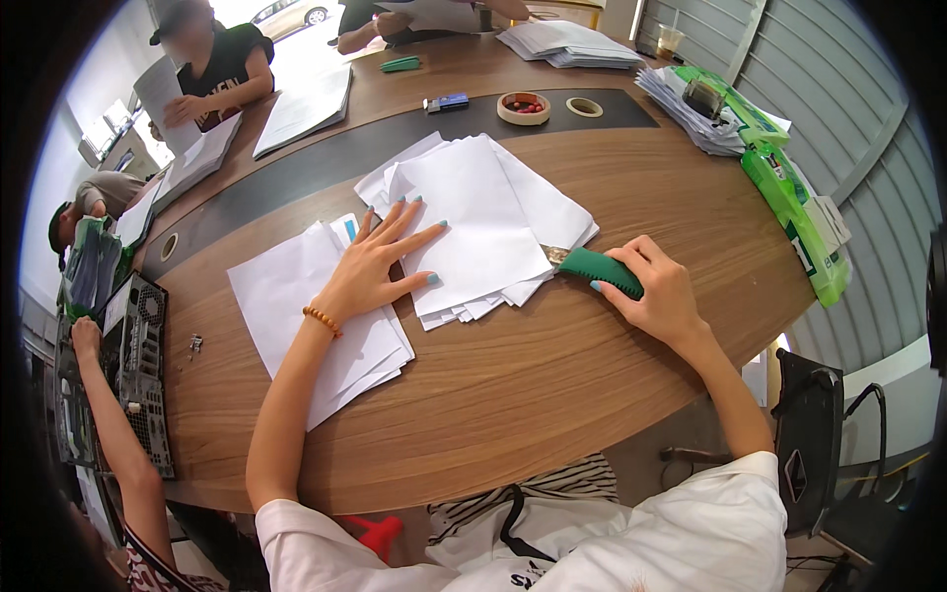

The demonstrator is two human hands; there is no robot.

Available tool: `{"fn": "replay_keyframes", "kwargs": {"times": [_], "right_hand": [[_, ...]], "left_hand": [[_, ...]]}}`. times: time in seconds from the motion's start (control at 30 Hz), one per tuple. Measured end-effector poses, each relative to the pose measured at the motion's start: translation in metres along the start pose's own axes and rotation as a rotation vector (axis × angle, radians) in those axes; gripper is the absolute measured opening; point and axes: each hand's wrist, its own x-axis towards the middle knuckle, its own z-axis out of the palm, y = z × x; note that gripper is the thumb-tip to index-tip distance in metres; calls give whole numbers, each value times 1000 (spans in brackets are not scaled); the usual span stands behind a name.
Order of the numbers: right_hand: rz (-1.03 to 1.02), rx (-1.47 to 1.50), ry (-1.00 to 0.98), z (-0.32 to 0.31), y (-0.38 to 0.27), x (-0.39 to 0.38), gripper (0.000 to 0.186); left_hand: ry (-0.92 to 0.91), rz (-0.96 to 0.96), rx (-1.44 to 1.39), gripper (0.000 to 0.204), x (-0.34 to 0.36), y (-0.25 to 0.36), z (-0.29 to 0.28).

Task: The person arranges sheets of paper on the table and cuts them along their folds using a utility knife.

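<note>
My left hand (377,259) lies with fingers spread, its fingertips pressing on a loose stack of white paper (464,227) while the palm rests over a second stack (286,286) to its left. Both stacks have uneven edges. At the right corner of the upper stack, my right hand (651,286) grips a green stapler (600,270). Its metal front end meets the corner of the sheets; whether paper sits between its jaws I cannot tell. Part of the lower stack is hidden under my left hand and forearm.
Across the table are a tape roll holding red bits (523,109), another tape roll (584,108), a small blue box (446,103) and paper piles (570,44). Green packages (789,212) line the right edge. An opened computer case (138,365) stands left, near another person's arm (118,434).
</note>
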Motion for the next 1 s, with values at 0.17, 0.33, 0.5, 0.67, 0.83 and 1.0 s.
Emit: {"fn": "replay_keyframes", "kwargs": {"times": [0.17,0.33,0.5,0.67,0.83,1.0], "right_hand": [[32,29,11,-3,6,-5,28],[46,-1,12,-9,7,-7,28],[26,-10,18,-1,0,0,26],[8,-8,7,2,2,6,25],[25,4,50,0,10,2,26],[8,-13,43,2,7,8,25]], "left_hand": [[-1,1,10,57,-1,-1,-1],[11,7,25,57,-1,-2,-1],[-3,-6,5,58,0,-2,0],[-37,-21,3,60,-1,-1,-2],[-24,-21,4,61,-1,-1,-2],[-41,-34,4,59,0,1,-3]]}}
